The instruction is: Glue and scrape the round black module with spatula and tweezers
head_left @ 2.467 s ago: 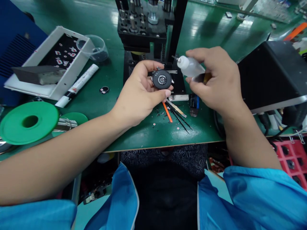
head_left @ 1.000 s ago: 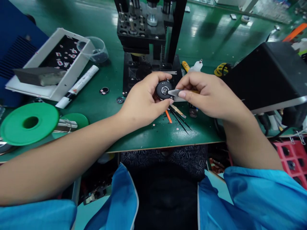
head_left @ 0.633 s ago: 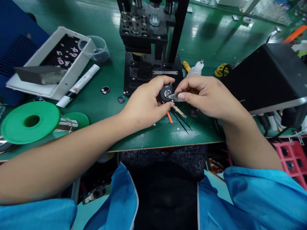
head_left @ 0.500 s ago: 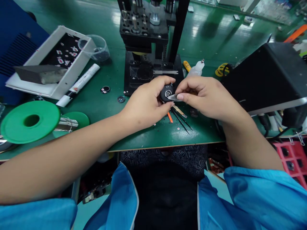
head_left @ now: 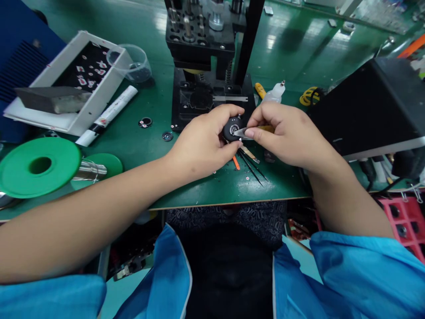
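Observation:
My left hand grips a round black device with a small metallic ring on its face, thumb below and fingers above. Between the thumb and index finger of my right hand is a thin metal blade, its tip resting at the ring. Part of a yellowish handle shows behind those fingers. Just below the device, black tweezers and an orange stick lie on the green table.
A black press stands behind my hands. To the left are a white tray, a marker, a clear cup and a green spool. A black box and a white bottle are on the right.
The blade has shifted slightly and more yellowish handle shows behind my right fingers. My left hand still holds the device. The view has moved a little.

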Action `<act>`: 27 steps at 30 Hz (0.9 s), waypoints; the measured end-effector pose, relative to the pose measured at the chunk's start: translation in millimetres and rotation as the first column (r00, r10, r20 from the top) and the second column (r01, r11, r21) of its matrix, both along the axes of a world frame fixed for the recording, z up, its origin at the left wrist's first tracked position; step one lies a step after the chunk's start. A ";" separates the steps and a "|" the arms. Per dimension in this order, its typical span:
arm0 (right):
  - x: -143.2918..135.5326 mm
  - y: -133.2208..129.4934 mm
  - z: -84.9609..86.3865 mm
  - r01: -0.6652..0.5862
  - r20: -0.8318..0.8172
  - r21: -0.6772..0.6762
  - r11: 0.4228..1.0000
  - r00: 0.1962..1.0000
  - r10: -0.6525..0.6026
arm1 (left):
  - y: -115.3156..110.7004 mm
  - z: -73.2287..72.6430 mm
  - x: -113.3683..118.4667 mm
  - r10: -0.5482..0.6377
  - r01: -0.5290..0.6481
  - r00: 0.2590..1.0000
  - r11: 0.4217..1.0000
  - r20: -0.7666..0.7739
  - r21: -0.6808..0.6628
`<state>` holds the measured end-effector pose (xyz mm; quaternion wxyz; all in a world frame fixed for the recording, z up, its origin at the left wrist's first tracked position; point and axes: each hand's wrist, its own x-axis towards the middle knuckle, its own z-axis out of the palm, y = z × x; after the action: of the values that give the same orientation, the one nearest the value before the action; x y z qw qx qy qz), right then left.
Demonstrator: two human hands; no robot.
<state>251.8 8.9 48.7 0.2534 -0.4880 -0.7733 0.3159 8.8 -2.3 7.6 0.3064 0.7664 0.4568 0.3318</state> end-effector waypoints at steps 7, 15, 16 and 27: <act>-4.9 -3.3 1.3 -0.020 -0.002 -0.021 1.000 1.000 0.020 | -1.1 1.5 0.4 -0.011 0.011 1.000 0.999 -0.011 0.030; -7.2 -2.8 -0.4 0.002 0.039 0.001 1.000 0.999 -0.002 | -1.8 2.7 2.4 0.011 -0.010 0.999 1.000 -0.033 0.027; -7.6 -2.7 -1.5 0.003 0.037 0.004 1.000 0.999 -0.004 | -2.1 2.8 2.6 0.016 -0.015 0.999 0.999 -0.040 0.028; -5.1 -0.8 -16.3 -0.031 -0.104 0.007 0.999 0.994 0.032 | -4.8 14.5 4.4 0.006 0.004 0.985 0.998 -0.171 0.055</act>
<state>246.7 8.1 32.4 0.2895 -0.4578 -0.7675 0.3429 13.3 -7.1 22.1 0.2448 0.7999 0.4726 0.2774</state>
